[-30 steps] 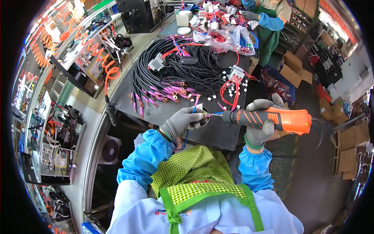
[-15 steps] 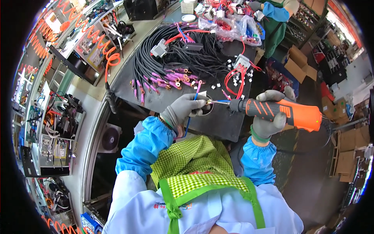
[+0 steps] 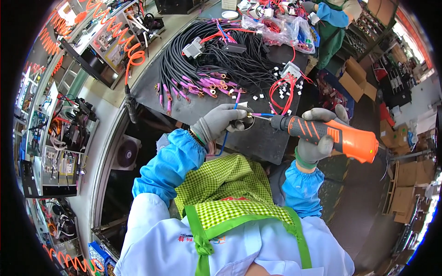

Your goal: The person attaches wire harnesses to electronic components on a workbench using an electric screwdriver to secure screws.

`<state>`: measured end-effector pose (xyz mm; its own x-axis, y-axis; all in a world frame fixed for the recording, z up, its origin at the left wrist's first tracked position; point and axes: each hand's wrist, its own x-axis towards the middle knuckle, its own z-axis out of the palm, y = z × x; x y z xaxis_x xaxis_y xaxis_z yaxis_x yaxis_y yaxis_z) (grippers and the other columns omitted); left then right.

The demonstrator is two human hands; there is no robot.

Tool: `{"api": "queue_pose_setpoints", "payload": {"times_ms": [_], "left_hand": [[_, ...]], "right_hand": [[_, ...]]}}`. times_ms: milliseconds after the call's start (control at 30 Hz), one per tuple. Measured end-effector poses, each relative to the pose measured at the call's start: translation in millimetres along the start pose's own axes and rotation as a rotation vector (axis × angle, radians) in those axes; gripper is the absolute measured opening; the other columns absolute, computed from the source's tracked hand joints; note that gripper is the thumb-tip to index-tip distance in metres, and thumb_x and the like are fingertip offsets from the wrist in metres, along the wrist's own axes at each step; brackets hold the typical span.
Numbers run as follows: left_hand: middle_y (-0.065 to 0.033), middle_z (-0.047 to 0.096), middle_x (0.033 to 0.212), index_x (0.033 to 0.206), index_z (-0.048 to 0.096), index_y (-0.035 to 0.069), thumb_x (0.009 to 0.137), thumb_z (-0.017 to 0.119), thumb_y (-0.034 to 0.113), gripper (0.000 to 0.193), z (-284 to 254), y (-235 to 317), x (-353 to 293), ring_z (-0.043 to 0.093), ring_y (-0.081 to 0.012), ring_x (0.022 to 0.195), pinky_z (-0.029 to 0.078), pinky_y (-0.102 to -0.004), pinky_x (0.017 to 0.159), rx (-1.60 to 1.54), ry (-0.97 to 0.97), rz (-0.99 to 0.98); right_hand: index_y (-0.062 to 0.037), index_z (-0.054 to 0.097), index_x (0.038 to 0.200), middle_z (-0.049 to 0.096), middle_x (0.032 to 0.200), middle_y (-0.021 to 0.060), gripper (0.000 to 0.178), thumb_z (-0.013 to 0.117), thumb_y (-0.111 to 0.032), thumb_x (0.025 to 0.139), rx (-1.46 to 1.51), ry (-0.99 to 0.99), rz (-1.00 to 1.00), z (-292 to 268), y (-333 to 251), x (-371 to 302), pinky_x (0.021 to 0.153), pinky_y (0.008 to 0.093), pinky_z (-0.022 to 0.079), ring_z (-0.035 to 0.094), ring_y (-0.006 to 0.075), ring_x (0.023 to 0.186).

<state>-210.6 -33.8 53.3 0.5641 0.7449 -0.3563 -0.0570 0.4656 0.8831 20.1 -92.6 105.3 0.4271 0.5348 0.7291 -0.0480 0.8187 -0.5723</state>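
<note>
My gloved left hand (image 3: 220,122) is closed, its thumb and fingers pinching a blue wire (image 3: 224,143) with purple-sleeved ends. At those fingertips shows a small brass-coloured metal piece (image 3: 249,115), too small to make out fully. My right hand (image 3: 315,142), gloved too, wraps round an orange and black electric screwdriver (image 3: 354,140) lying roughly level. The screwdriver's thin bit (image 3: 263,118) points left and reaches the metal piece; whether it sits in a screw cannot be seen. A dark round opening or cup shows just behind the left fingers.
Black cables (image 3: 184,55) with purple ring-lug ends pile on the dark table (image 3: 269,147). Beyond are a grey connector box with red wires (image 3: 291,70), white bits and plastic bags (image 3: 281,32). A co-worker's blue sleeve (image 3: 332,15) shows at the far right. An orange coiled hose (image 3: 136,57) hangs left.
The view has shifted slightly. The screwdriver's rear end has tipped a little lower, while its bit stays at the metal piece. Both hands keep their grips.
</note>
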Motion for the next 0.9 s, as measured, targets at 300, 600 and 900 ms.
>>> {"api": "queue_pose_setpoints", "payload": {"times_ms": [300, 600, 900], "left_hand": [[-0.0010, 0.065, 0.093, 0.115, 0.061, 0.004, 0.099, 0.040, 0.051, 0.054, 4, 0, 5, 0.055, -0.0057, 0.066, 0.034, -0.0166, 0.049, -0.106, 0.029, -0.046], [-0.0055, 0.067, 0.098, 0.124, 0.057, 0.004, 0.102, 0.042, 0.039, 0.045, 26, -13, -10, 0.059, -0.0066, 0.066, 0.040, -0.0188, 0.054, 0.199, 0.135, 0.163], [-0.0041, 0.066, 0.098, 0.121, 0.057, 0.003, 0.099, 0.046, 0.047, 0.049, 20, -1, -14, 0.059, -0.0056, 0.064, 0.037, -0.0174, 0.052, 0.160, 0.135, 0.167]], "right_hand": [[0.0063, 0.032, 0.131, 0.067, 0.098, 0.0132, 0.087, 0.063, -0.060, 0.085, -0.110, -0.222, -0.072, 3, -9, -15, 0.074, 0.0299, 0.052, 0.066, 0.0196, 0.079], [0.0009, 0.031, 0.137, 0.065, 0.102, 0.0154, 0.071, 0.063, -0.031, 0.082, 0.076, -0.291, 0.024, -9, -14, -34, 0.076, 0.0289, 0.052, 0.064, 0.0187, 0.085], [0.0037, 0.036, 0.130, 0.066, 0.100, 0.0098, 0.068, 0.069, -0.037, 0.086, -0.210, -0.253, -0.021, -2, -18, -27, 0.090, 0.0318, 0.047, 0.065, 0.0177, 0.085]]}}
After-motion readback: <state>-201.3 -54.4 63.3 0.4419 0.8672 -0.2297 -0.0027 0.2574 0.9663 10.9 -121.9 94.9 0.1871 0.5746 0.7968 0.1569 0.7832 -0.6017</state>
